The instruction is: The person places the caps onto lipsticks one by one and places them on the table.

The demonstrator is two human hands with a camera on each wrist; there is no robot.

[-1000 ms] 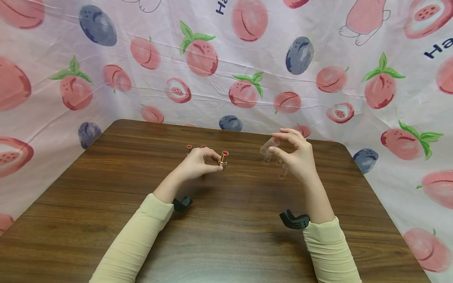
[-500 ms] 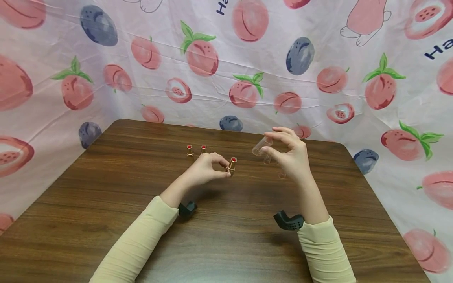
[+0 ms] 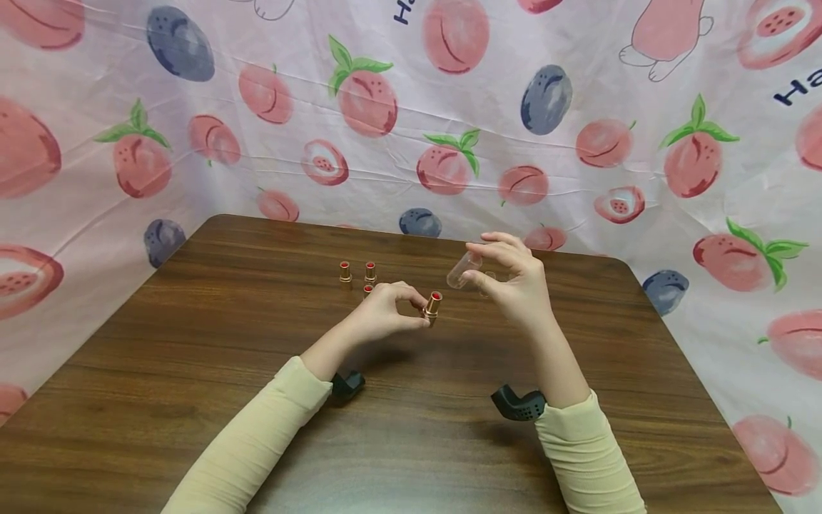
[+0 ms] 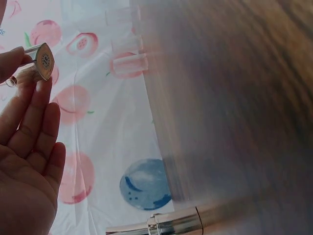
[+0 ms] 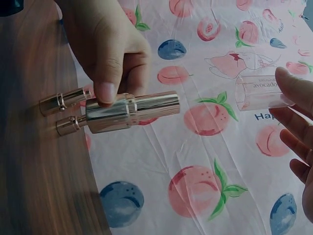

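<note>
My left hand pinches a gold lipstick by its base, thumb below, its red tip pointing up. Close on the right, my right hand holds a clear cap between thumb and fingers, tilted with its lower end toward the lipstick. The two pieces are apart; the right wrist view shows a gap between the gold tube and the printed transparent cap. In the left wrist view the base of the held lipstick shows its round mark.
Behind my left hand stand more uncapped lipsticks, two at the back and one partly hidden. Other clear caps stand on the wooden table, mostly hidden behind my right hand in the head view. A fruit-print cloth hangs behind.
The left hand has moved right and slightly nearer with the lipstick, uncovering the lipsticks behind it. The right hand has moved left with the clear cap, narrowing the gap.
</note>
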